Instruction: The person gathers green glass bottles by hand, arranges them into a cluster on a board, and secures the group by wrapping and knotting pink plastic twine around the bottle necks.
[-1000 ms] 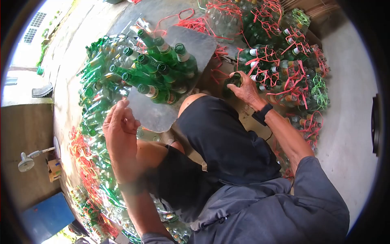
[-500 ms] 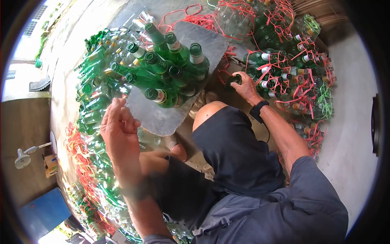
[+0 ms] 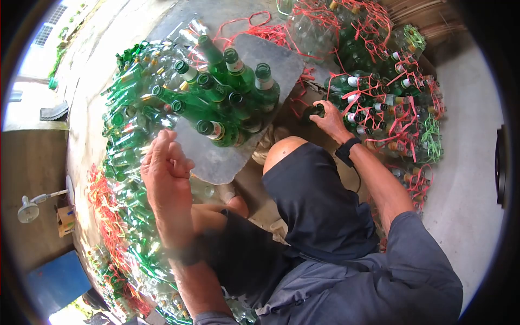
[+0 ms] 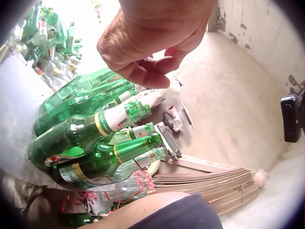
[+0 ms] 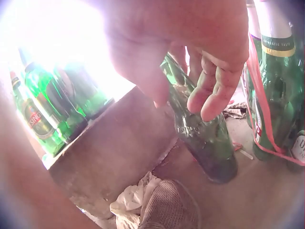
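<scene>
The right hand (image 3: pixel 331 124) reaches down and holds a dark green bottle (image 3: pixel 311 113) low beside the grey slab (image 3: pixel 214 160). In the right wrist view, thumb and fingers of the right hand (image 5: pixel 190 52) surround the neck of that bottle (image 5: pixel 207 148), its base at the floor. The left hand (image 3: pixel 167 173) is raised near the slab's left edge, fingers loosely bent and holding nothing. Several green bottles (image 3: pixel 266 89) stand close together on the slab. In the left wrist view the left hand (image 4: pixel 157 40) hangs over these bottles (image 4: pixel 71 138) without gripping any.
Bottles tied with red string (image 3: pixel 398 105) stand on the floor at right. Loose green and clear bottles (image 3: pixel 122 119) are heaped at left, beside tangled red string (image 3: pixel 105 203). A shoe (image 5: pixel 169 207) is close to the held bottle. A white fan (image 3: pixel 28 210) stands far left.
The head view has shifted, so the slab and its bottles appear further right. The right hand still holds its bottle, now seen slightly lower and darker. The left hand stays raised.
</scene>
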A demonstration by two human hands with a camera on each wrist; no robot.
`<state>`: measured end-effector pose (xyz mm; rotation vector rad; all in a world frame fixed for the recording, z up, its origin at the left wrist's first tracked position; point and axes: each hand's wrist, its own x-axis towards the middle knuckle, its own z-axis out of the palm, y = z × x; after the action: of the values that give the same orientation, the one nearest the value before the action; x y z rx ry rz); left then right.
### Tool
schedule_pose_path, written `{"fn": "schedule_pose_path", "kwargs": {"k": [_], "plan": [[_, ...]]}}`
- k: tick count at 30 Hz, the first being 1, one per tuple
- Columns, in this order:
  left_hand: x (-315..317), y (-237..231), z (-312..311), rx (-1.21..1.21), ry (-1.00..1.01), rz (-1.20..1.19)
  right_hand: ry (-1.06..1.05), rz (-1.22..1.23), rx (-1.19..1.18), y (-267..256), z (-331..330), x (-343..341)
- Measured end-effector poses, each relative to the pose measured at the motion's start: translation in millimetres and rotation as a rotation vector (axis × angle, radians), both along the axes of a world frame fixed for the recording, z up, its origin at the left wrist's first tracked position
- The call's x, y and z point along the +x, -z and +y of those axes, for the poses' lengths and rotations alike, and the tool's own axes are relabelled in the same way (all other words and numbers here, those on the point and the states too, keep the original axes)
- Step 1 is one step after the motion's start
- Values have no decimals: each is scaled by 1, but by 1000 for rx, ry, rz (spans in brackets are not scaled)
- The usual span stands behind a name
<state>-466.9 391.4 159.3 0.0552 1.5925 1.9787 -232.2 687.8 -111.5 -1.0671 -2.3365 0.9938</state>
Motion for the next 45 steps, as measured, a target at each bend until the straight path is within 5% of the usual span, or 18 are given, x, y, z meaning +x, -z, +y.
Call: {"fn": "schedule_pose_path", "kwargs": {"k": [13,19,21,25,37,43,45], "plan": [[-3,12,-8,-10,-82,46,-3,-60,14,-77,-11,15],[-8,18,-17,-19,-78,36,-105,226,85,-110,-1,-5],[-4,19,-15,-15,-126,-19,-96,297,-438,-120,4,-18],[12,36,-9,29,-185,-108,-108,353,-655,-118,7,-47],[-11,154,17,-302,-340,-102,-247,385,-749,-100,6,-120],[-19,189,45,-134,-407,-94,-497,427,-593,-87,18,-147],[-24,209,45,40,-321,87,-465,427,-648,-78,18,-159]]}}
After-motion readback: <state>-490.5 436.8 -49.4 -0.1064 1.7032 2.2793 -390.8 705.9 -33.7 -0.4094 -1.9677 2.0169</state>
